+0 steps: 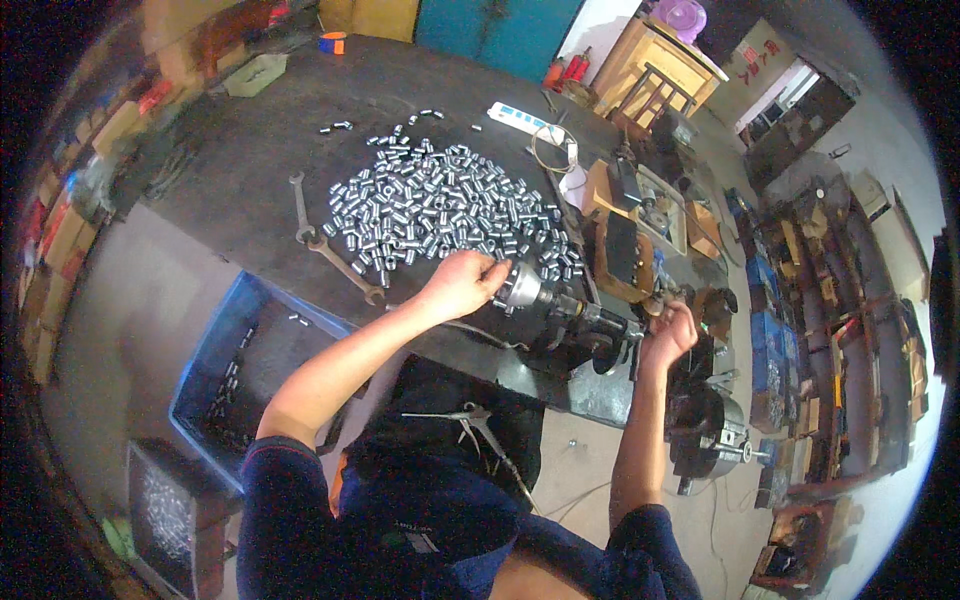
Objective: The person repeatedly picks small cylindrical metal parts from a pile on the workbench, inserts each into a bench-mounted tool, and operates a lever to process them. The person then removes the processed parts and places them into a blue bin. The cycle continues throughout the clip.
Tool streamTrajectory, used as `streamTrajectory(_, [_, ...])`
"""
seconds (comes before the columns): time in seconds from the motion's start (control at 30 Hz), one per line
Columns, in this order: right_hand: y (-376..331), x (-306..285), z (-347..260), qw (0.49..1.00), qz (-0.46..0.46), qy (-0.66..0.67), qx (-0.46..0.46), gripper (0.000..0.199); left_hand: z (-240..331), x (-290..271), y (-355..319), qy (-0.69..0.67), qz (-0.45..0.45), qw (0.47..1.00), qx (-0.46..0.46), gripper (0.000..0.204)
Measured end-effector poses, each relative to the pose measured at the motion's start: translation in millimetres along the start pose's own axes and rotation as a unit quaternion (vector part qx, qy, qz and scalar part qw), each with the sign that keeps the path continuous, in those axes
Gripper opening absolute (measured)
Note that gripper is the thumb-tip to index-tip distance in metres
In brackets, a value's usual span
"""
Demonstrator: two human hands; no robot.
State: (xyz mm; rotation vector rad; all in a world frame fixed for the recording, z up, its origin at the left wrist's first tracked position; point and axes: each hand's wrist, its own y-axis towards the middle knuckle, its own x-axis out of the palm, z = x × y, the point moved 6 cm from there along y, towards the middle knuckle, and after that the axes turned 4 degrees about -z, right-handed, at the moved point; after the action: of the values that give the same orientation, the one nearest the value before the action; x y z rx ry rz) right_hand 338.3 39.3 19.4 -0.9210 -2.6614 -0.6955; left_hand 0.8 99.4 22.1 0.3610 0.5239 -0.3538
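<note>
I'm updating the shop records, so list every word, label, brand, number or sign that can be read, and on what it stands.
Navy shirt: small pale lettering, too small to read surely.
Far wall: red characters, too blurred to read.
White power strip: blue patches, no readable text.
No other writing can be read.

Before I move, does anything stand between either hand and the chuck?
Nothing visible stands between the left hand and the chuck; its fingers are right at the chuck's left side. Between the chuck and the right hand lies the machine's body. The metal pile lies beyond, not between them.
</note>
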Motion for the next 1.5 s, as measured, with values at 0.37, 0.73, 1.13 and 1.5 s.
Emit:
streamTrajectory(0.37, [-84.9,-69.8,38.3,0.986,0.048,-0.011,0.160,0.018,-18.1,4.3,-3.2,-0.096,-0.057,0.991,-0.074,0.043])
streamTrajectory(0.73, [-0.9,0.1,-2.6,0.999,-0.020,-0.014,-0.033,0.010,-112.3,-80.1,-120.6,-0.036,0.036,0.959,-0.280,0.039])
streamTrajectory(1.13, [-88.6,-72.5,31.3,0.994,-0.004,-0.031,0.103,0.018,-231.6,-108.1,-271.8,0.422,0.013,0.846,-0.325,0.026])
streamTrajectory(1.5, [-57.8,-60.8,78.0,0.988,0.040,0.010,0.149,0.013,-70.2,9.9,-7.1,0.267,-0.026,0.961,0.070,0.013])
